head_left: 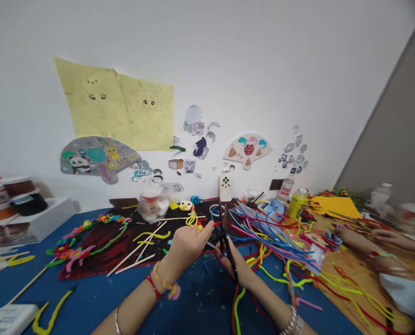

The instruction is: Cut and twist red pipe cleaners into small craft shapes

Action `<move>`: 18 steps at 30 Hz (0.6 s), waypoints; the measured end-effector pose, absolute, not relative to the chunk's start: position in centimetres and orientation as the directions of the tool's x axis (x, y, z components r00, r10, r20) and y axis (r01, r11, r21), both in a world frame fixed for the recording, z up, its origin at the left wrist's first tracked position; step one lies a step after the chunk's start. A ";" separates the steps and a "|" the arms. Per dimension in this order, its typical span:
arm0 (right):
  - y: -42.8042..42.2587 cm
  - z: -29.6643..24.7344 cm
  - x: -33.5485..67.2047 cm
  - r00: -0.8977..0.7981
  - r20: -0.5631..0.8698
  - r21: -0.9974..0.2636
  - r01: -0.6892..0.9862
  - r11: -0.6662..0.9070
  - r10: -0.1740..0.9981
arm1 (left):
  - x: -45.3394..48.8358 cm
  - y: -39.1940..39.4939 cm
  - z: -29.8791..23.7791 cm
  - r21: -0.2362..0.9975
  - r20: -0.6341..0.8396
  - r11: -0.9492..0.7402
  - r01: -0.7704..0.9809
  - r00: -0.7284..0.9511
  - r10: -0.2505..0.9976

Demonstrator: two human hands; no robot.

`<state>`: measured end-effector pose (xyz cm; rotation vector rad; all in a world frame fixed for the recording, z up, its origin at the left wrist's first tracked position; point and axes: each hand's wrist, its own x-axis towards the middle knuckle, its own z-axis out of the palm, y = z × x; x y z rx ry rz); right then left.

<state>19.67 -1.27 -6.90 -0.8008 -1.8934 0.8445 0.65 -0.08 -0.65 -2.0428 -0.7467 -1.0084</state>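
Over a blue-painted craft table (190, 316): black scissors up, red snippet at the fingertips

Right at the middle of the table, both hands were up and working. The right hand (236, 266) was wrapped firmly around a pair of long black scissors (227, 246), blades pointing up and away, and they looked closed or nearly so, though it was hard to be sure. The left hand (185, 246) sat just beside them, its fingers drawn into a narrow pinch at a short red pipe cleaner snippet (216, 224). Honestly couldn't tell whether the snippet was gripped or only touched.

Progress-wise, a long flowery garland of twisted pink, yellow and green pipe cleaners (89, 228) looked finished, lying on a dark red-and-black mat (89, 265) near some thin pale wooden sticks (137, 246). Plenty still looked unused, though: a big tangled heap of long red, blue and yellow pipe cleaners (266, 228) spilled across the table right of the scissors. Further right, a co-worker's hand (385, 235) rested over a light wooden tabletop (347, 288).
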 end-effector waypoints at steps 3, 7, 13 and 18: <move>-1.4 -6.7 19.7 -0.390 0.448 -0.805 0.215 0.552 0.805 | 0.6 -0.1 -0.7 -0.352 0.839 -0.567 0.744 0.520 0.162; -1.4 -6.5 19.7 -0.398 0.440 -0.802 0.229 0.552 0.805 | 0.6 -0.1 -0.7 -0.367 0.834 -0.570 0.735 0.532 0.147; -1.4 -6.2 19.8 -0.422 0.457 -0.779 0.237 0.581 0.783 | 0.7 0.0 -0.8 -0.342 0.841 -0.586 0.735 0.517 0.159; -1.4 -6.3 19.8 -0.453 0.440 -0.773 0.249 0.584 0.776 | 0.7 0.0 -0.7 -0.319 0.853 -0.582 0.748 0.494 0.167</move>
